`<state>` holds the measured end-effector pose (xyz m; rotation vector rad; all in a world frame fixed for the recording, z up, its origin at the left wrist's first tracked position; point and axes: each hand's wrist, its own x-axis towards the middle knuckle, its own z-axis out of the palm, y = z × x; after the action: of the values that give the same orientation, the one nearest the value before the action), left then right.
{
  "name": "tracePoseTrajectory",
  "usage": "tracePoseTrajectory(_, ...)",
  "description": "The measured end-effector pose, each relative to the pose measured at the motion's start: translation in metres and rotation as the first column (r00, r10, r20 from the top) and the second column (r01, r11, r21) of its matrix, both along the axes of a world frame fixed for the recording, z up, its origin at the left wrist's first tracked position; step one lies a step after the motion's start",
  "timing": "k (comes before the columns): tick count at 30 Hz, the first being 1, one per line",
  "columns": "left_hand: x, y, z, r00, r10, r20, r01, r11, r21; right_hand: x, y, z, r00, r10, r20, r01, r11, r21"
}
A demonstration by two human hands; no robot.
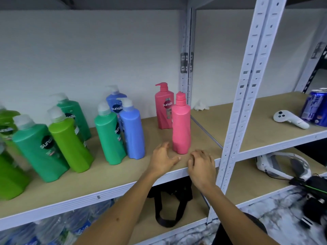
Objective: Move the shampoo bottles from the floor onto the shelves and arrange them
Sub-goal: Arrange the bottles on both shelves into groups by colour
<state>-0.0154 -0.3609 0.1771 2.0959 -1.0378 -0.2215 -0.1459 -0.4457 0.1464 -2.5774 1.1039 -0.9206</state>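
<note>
From the head camera, most of the job looks done: a good crowd of smooth plastic shampoo bottles already stands on the pale wood-look shelf board with its white metal edge. At the far left are the dark green and lime green pump bottles, some leaning; in the middle a teal bottle stands pressed against two blue ones; to the right, a pink pump bottle stands far back with its label facing out. Just in front of it stands a lighter pink, waisted bottle, its plain back to the room. No floor bottles show here, so I cannot say how many remain.

Both hands hold nothing. The left hand hangs over the board just left of the light pink bottle's base, fingers spread and relaxed. The right hand sits at the shelf's near edge, fingers loosely curled, near that bottle but apart from it. I'd guess what's left is tidying: turning labels forward, straightening leaners.

On the right bay lie a white game controller and blue drink cans.
</note>
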Motion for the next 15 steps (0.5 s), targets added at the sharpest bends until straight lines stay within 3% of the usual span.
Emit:
tracePoseTrajectory(9,0.035,0.128,-0.009,0.978,-0.016,0.207,0.019,1.0,-0.01,0.063,0.101,0.012,0.917,0.275,0.288,-0.326,0.934,0.147)
tracePoseTrajectory(12,0.049,0.175,-0.007,0.963,0.059,0.264,-0.062,0.998,0.004,0.101,0.136,0.017,0.876,0.366,0.315,-0.436,0.88,0.189)
tracePoseTrajectory(15,0.067,0.221,-0.007,0.941,0.217,0.26,-0.217,0.976,-0.029,0.139,0.162,0.022,0.9,0.357,0.251,-0.425,0.849,0.313)
